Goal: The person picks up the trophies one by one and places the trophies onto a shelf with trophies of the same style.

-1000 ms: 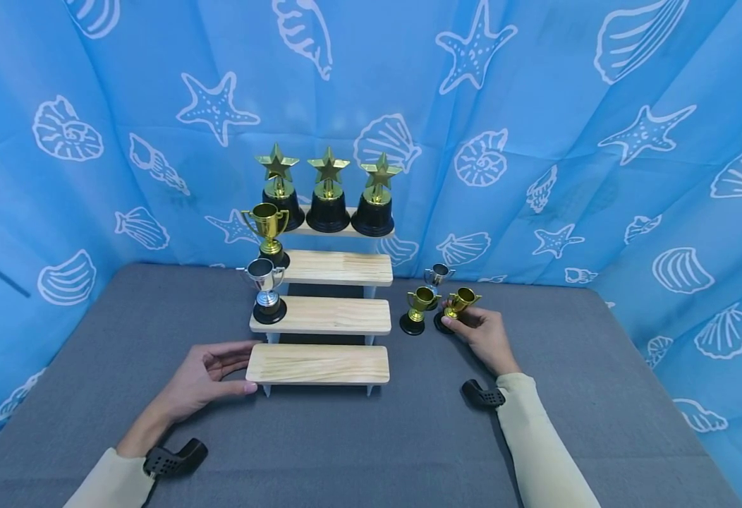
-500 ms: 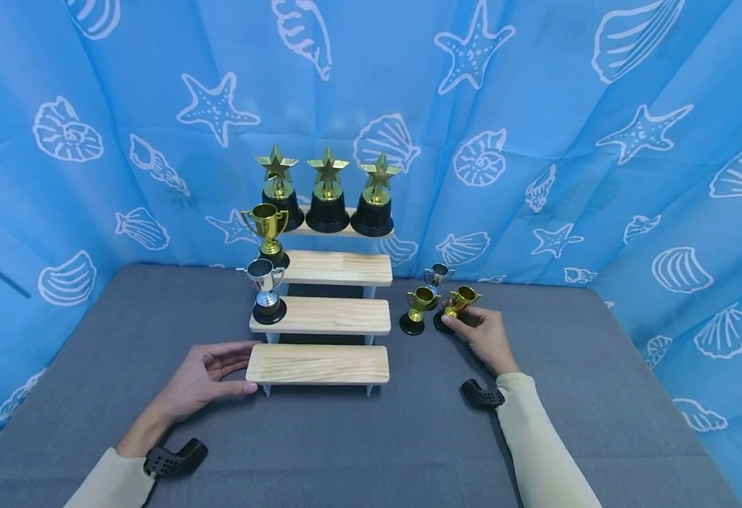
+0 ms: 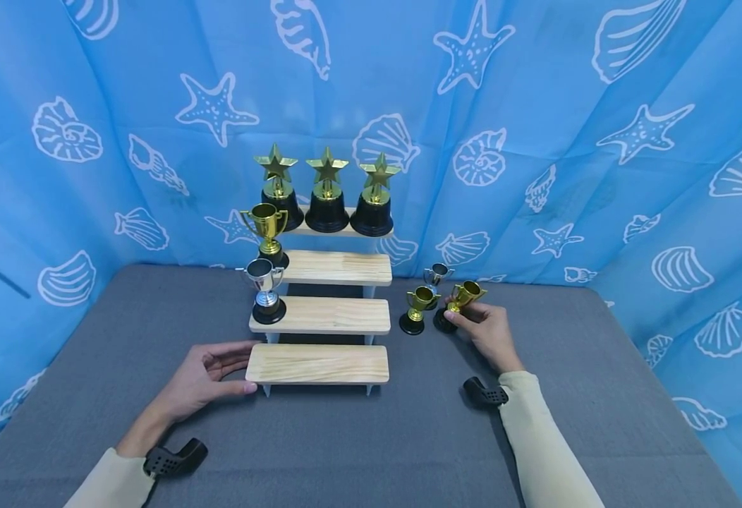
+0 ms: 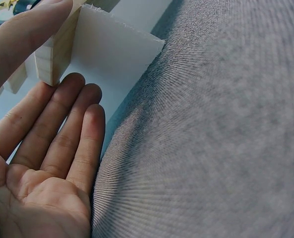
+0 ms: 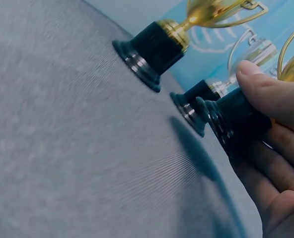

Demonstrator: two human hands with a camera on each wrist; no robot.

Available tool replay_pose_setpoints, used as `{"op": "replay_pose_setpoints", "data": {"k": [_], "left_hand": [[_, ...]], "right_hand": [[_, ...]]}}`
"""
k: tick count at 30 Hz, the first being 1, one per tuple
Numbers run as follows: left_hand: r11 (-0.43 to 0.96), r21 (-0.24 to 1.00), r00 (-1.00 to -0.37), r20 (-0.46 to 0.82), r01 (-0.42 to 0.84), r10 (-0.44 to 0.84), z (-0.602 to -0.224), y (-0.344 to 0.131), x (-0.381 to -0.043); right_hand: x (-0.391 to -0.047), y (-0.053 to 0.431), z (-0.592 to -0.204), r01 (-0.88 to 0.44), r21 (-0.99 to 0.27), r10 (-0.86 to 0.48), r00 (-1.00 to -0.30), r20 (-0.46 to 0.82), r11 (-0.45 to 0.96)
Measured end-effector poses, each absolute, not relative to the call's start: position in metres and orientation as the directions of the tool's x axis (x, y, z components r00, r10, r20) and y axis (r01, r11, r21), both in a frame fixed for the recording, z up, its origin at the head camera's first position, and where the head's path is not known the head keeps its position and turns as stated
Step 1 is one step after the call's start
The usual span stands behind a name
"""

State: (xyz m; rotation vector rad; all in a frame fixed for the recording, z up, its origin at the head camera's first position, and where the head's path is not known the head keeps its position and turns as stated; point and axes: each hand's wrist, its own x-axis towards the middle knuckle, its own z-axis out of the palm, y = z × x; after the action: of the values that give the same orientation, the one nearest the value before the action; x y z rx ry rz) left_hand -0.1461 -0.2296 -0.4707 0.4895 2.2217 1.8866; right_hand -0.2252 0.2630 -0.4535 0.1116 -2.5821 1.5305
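Observation:
My right hand pinches a small gold trophy cup between thumb and fingers at the right of the stand. In the right wrist view its black base is tilted, with a shadow on the cloth below. Beside it stand another gold trophy cup and, behind, a silver trophy cup. My left hand is at the left end of the lowest step of a wooden tiered stand. Its fingers are nearly straight, fingertips right at the board's edge, thumb on the front corner.
Three gold star trophies fill the top step. A gold cup stands left on the second step, a silver cup left on the third. Grey cloth covers the table; a blue shell-print curtain hangs behind.
My right hand has raised the gold trophy cup slightly and shifted it a little to the right, tilting it. The left hand and the stand have stayed put.

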Motion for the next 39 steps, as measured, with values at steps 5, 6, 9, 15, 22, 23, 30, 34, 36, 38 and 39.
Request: {"op": "replay_pose_setpoints", "data": {"k": [5,6,9,15,22,23,30,34,36,38,39], "left_hand": [[0.129,0.983,-0.927,0.077,0.133,0.368,-0.469,-0.228,-0.145],[0.129,0.983,-0.927,0.078,0.133,0.368,-0.469,-0.228,-0.144],[0.126,0.984,-0.929,0.072,0.126,0.363,-0.469,-0.228,-0.144],[0.126,0.985,-0.931,0.062,0.114,0.360,-0.470,-0.229,-0.144],[0.125,0.986,-0.930,0.060,0.113,0.363,-0.470,-0.228,-0.144],[0.124,0.986,-0.930,0.061,0.113,0.363,-0.470,-0.228,-0.144],[0.121,0.987,-0.931,0.058,0.108,0.360,-0.469,-0.228,-0.145],[0.119,0.987,-0.930,0.058,0.108,0.362,-0.469,-0.228,-0.145],[0.119,0.987,-0.930,0.060,0.110,0.363,-0.469,-0.228,-0.145],[0.117,0.987,-0.929,0.062,0.112,0.365,-0.469,-0.228,-0.145],[0.117,0.987,-0.929,0.063,0.113,0.365,-0.469,-0.228,-0.145]], "right_hand": [[-0.225,0.263,-0.447,-0.138,-0.859,0.011,-0.986,0.165,0.493],[-0.225,0.263,-0.446,-0.142,-0.856,0.011,-0.985,0.170,0.497],[-0.225,0.261,-0.442,-0.151,-0.849,0.009,-0.984,0.180,0.506],[-0.223,0.260,-0.435,-0.154,-0.844,0.012,-0.982,0.187,0.514],[-0.221,0.260,-0.427,-0.177,-0.856,0.021,-0.977,0.214,0.485],[-0.221,0.260,-0.426,-0.176,-0.857,0.023,-0.977,0.213,0.484],[-0.216,0.258,-0.414,-0.180,-0.853,0.024,-0.975,0.220,0.490],[-0.214,0.257,-0.409,-0.192,-0.845,0.020,-0.972,0.232,0.499],[-0.213,0.257,-0.407,-0.192,-0.842,0.021,-0.972,0.234,0.504],[-0.212,0.256,-0.406,-0.194,-0.838,0.021,-0.971,0.237,0.510],[-0.212,0.256,-0.405,-0.195,-0.839,0.020,-0.971,0.238,0.509]]}}
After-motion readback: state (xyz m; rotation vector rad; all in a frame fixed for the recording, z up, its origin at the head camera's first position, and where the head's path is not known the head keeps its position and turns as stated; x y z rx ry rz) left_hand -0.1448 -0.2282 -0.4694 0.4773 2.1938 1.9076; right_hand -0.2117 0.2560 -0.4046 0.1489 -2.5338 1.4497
